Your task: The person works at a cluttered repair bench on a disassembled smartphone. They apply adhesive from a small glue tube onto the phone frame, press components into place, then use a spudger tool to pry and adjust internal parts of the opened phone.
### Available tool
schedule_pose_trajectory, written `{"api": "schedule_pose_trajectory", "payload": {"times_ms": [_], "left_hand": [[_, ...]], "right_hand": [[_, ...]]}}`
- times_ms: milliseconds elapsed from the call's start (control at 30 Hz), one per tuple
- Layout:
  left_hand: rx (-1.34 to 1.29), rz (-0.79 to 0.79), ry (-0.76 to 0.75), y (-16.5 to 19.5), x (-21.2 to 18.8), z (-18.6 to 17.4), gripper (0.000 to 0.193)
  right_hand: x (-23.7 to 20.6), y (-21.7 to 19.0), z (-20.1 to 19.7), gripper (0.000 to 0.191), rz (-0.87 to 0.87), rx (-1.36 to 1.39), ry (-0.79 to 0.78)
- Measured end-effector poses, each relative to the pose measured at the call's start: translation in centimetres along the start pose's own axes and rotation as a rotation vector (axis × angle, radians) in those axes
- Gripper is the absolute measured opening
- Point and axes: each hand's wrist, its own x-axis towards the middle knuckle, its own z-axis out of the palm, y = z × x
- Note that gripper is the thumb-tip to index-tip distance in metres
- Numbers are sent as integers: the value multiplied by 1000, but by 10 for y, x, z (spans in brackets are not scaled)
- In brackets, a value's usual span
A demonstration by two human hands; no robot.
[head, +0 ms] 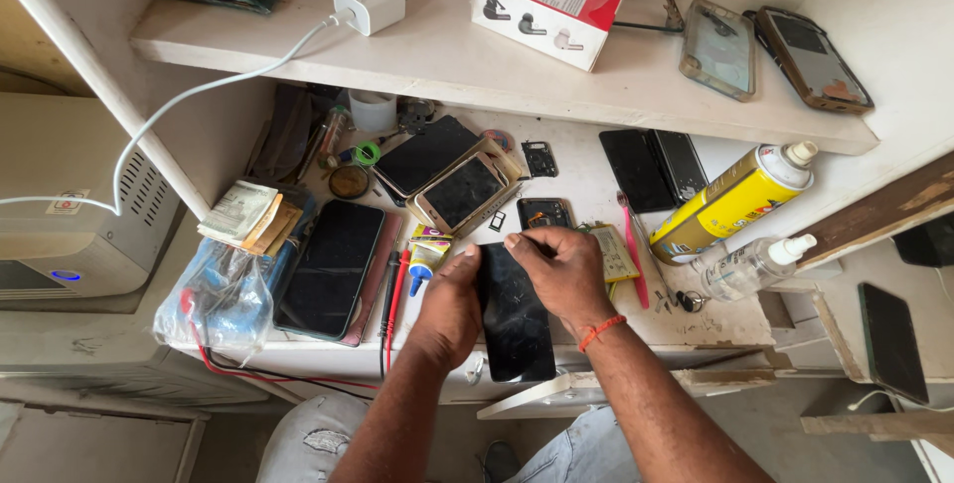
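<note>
The dark phone (516, 319) lies flat at the front edge of the workbench (596, 195), its lower end reaching past that edge. The left hand (449, 306) lies along the phone's left side, fingers curled against it and thumb at the upper left corner, steadying it. The right hand (558, 269) covers the upper right corner, fingertips pinched narrowly together at the top edge; whether they hold a small tool cannot be told. An orange thread band (602, 331) circles the right wrist.

Just left of the left hand lie red and black probe leads (394, 289) and a large black phone (331, 266). A clear plastic bag (221, 294) lies further left. To the right, a clear spray bottle (750, 266) and a yellow aerosol can (735, 200) lie on their sides.

Beyond the hands, stacked phones (460, 190) rest mid-bench, with two dark phones (654, 167) to their right.

On the upper shelf (437, 61) sit a white charger (369, 3), a red-and-white box (550, 4) and two phone cases (765, 54).
</note>
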Motion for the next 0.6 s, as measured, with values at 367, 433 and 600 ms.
{"api": "schedule_pose_trajectory", "payload": {"times_ms": [367,433,600], "left_hand": [[-222,82,6,-5,5,-5,34],[-168,70,-35,-6,5,-5,36],[107,28,4,-8,1,3,41]], "right_hand": [[-53,28,-29,31,218,179,-245],[-57,38,-31,29,275,347,-212],[-43,46,-34,26,589,693,-94]]}}
